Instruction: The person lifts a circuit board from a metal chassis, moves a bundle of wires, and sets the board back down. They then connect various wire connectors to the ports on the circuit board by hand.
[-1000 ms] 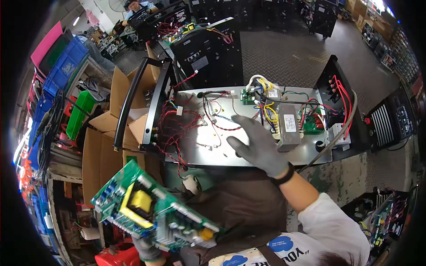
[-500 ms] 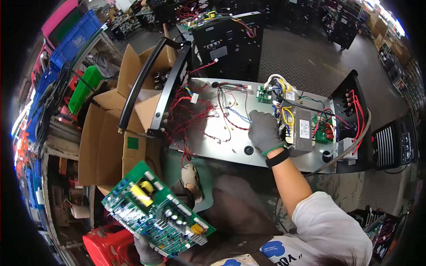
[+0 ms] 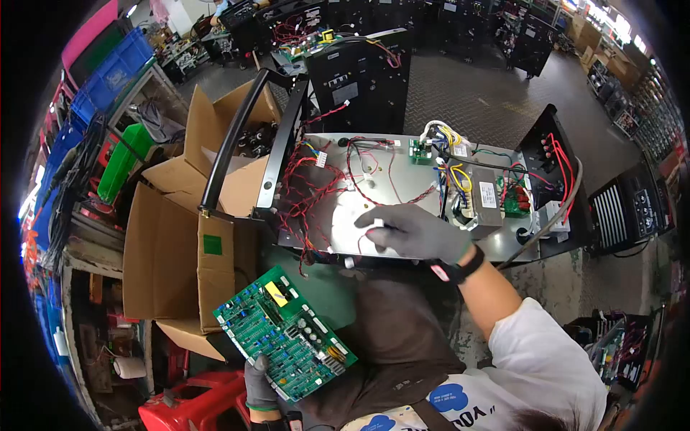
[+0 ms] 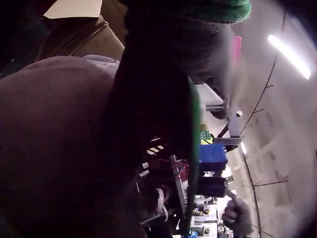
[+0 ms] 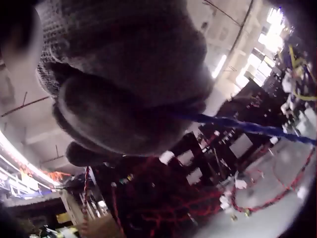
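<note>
My gloved left hand (image 3: 260, 384) grips a large green circuit board (image 3: 302, 359) by its lower left edge, tilted over my lap, components facing up. In the left wrist view, the dark glove and board edge (image 4: 195, 124) fill the middle. My gloved right hand (image 3: 424, 233) is over the front part of an open chassis with a bare metal base (image 3: 402, 188). Its curled fingers hold a twisted blue wire (image 5: 247, 127), seen in the right wrist view, and a white connector (image 3: 379, 223) shows at the fingertips. A twisted red-and-black wire (image 5: 86, 198) hangs below that hand.
Red wires (image 3: 309, 190) tangle at the chassis's left, beside a black handle (image 3: 233, 136). A grey boxed component (image 3: 485, 197) stands right of my hand. Open cardboard boxes (image 3: 165, 251), a red stool (image 3: 190, 406) and a green bin (image 3: 123, 161) lie to the left.
My right hand reached to the blue wire by the grey component, then drew it toward the chassis's front edge. The left hand brought the board to the right, closer to my lap.
</note>
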The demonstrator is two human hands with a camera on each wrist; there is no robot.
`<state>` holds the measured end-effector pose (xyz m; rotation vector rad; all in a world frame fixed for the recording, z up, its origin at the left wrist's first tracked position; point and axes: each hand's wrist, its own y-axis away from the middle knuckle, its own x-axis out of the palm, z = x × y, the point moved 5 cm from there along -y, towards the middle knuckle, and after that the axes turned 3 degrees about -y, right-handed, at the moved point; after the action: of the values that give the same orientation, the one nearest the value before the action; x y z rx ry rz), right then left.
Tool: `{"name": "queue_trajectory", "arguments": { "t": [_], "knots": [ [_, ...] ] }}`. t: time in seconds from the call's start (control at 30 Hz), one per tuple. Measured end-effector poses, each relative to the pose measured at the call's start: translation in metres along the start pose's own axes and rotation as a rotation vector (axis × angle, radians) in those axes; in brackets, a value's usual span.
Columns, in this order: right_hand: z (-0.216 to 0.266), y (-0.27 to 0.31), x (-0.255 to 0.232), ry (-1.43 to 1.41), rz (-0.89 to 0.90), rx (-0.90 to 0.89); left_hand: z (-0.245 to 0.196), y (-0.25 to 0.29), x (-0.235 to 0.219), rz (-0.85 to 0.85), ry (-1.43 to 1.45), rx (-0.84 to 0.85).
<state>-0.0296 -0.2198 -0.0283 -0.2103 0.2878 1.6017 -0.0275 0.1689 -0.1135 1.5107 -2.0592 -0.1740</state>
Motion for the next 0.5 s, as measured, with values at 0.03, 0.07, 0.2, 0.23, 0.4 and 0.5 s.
{"name": "queue_trajectory", "arguments": {
  "t": [0.03,0.07,0.2,0.23,0.4,0.5],
  "knots": [
    [0.014,0.01,-0.003,0.002,-0.004,0.008,-0.001,0.001,0.001,-0.009,0.028,-0.019],
    [0.025,0.023,-0.011,0.018,-0.08,0.0,-0.001,-0.002,-0.004,0.003,0.034,-0.051],
    [0.054,0.079,-0.041,0.396,-0.173,-0.012,-0.001,-0.013,-0.018,0.025,0.056,-0.018],
    [0.049,0.091,-0.04,0.389,-0.041,0.013,0.001,-0.014,-0.024,0.027,0.068,-0.025],
    [-0.029,0.16,0.033,0.916,0.515,-0.043,0.01,-0.008,-0.038,0.023,-0.008,-0.074],
    [-0.068,0.176,0.054,0.648,0.719,0.197,-0.001,-0.004,-0.018,0.042,0.007,-0.023]
  ]
}}
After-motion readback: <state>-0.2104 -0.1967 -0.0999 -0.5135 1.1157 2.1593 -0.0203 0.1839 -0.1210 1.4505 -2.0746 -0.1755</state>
